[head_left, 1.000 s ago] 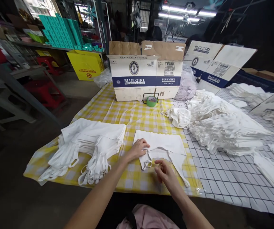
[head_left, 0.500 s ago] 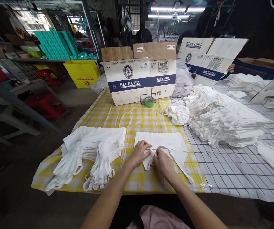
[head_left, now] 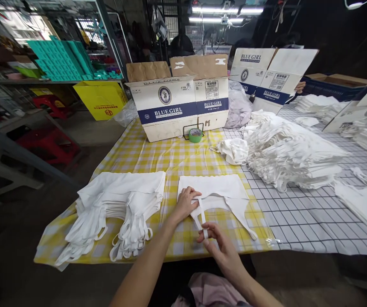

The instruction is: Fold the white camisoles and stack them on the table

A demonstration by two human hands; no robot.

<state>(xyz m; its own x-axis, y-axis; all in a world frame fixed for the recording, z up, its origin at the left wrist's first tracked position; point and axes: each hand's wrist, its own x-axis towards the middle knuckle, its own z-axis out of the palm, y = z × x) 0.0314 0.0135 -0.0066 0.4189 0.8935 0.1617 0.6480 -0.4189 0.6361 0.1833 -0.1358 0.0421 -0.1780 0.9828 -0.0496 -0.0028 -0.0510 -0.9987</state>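
Note:
A white camisole lies on the yellow checked cloth in front of me, its strapped end toward me. My left hand rests on its left part, fingers stretched over the fabric near the top of a strap. Closer to the table edge, my right hand has the lower end of that thin white shoulder strap between its fingers, pulled out toward me. The camisole's other strap lies loose at the right. Left of my hands is a neat stack of white camisoles, their straps hanging toward me.
Farther right sits a large heap of white garments, with a crumpled white piece beside it. Green tape stands before an opened carton. Another person's hand shows behind a second carton.
My right hand has moved toward me from the camisole's middle, drawing the strap out straight. My left hand stays on the fabric. The view has shifted slightly.

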